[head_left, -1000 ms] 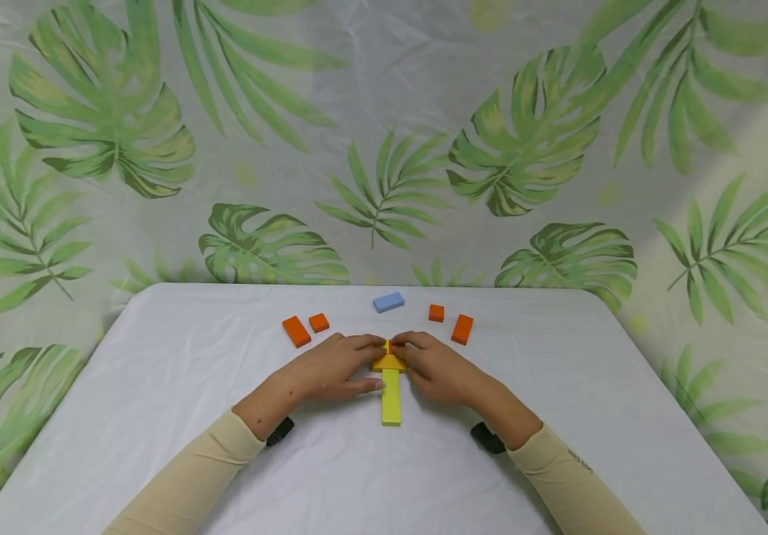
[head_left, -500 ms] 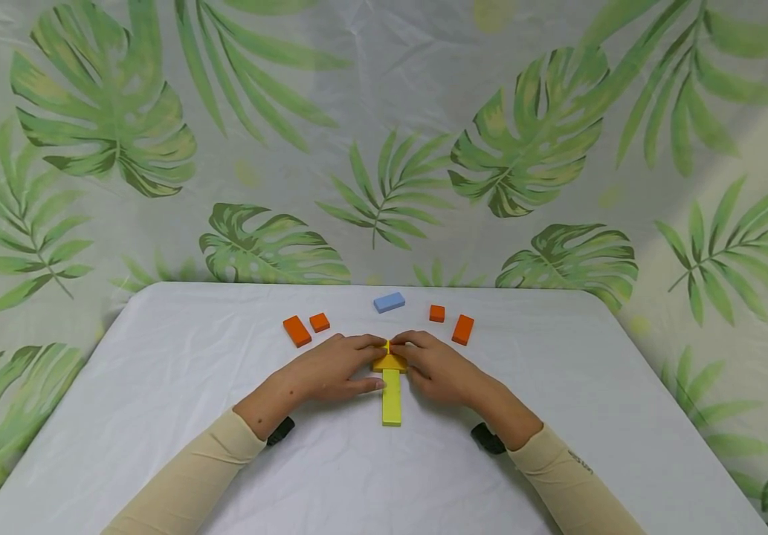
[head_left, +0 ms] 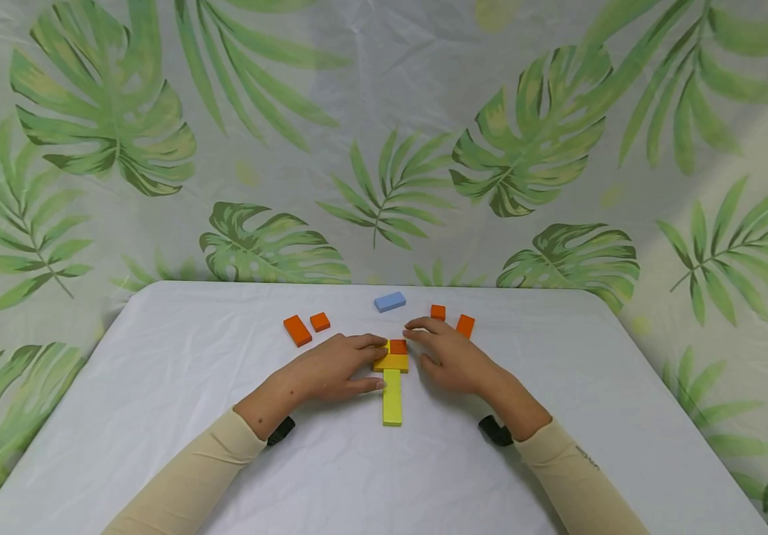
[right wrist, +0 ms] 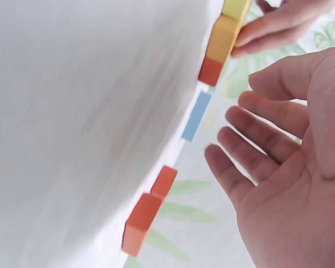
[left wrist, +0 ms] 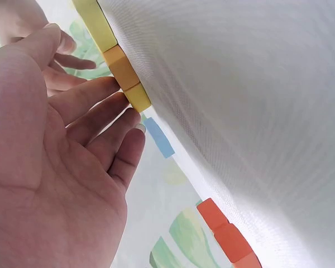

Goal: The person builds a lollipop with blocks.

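Note:
A row of wooden blocks stands mid-table in the head view: a long lime-yellow block (head_left: 392, 405), an amber block (head_left: 393, 362) across its far end, then a red-orange cube (head_left: 398, 347) beside a small yellow block (left wrist: 138, 97). My left hand (head_left: 337, 365) reaches in from the left, fingers extended. Its fingertips touch the amber and yellow blocks' left side, covering part of the yellow one from above. To the right, my right hand (head_left: 453, 360) is off the blocks with fingers spread and loosely bent, holding nothing; the right wrist view shows a gap between its fingertips and the cube.
Farther back lies a light blue block (head_left: 390, 302). An orange-red bar (head_left: 297, 331) and small orange block (head_left: 320, 322) lie left; another small block (head_left: 438, 311) and bar (head_left: 466, 325), partly behind my right hand, lie right. A leaf-print curtain (head_left: 384, 186) hangs behind the white-covered table.
My right hand has drawn away from the blocks, right and slightly back, uncovering the red-orange cube. My left hand has stayed in place.

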`<state>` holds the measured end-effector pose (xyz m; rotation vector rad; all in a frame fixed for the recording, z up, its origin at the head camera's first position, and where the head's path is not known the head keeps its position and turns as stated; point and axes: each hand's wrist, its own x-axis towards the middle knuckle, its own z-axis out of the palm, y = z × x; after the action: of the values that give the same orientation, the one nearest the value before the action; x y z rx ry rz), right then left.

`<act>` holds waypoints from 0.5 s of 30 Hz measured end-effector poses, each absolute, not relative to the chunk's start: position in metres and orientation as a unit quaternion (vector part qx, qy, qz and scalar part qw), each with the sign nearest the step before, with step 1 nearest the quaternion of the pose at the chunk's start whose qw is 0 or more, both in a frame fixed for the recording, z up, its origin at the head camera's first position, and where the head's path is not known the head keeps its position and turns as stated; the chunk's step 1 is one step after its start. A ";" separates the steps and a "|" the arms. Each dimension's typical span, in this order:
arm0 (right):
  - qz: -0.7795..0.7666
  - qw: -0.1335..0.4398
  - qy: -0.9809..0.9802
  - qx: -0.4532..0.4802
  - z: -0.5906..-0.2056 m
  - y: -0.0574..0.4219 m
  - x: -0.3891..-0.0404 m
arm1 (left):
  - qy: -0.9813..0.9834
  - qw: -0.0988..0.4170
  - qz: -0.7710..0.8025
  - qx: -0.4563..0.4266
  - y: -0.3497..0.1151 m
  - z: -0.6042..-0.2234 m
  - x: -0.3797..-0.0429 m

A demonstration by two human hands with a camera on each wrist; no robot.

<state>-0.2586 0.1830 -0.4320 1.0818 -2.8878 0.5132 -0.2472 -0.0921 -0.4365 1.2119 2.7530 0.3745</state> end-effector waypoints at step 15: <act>0.183 0.021 -0.942 0.282 -0.431 0.211 -0.282 | 0.907 0.064 0.123 0.398 -0.092 -0.435 -0.246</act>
<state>-0.2823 0.2115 -0.4306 0.8743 -2.9197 0.5690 -0.2462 -0.0919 -0.4354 1.2027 2.7381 0.3718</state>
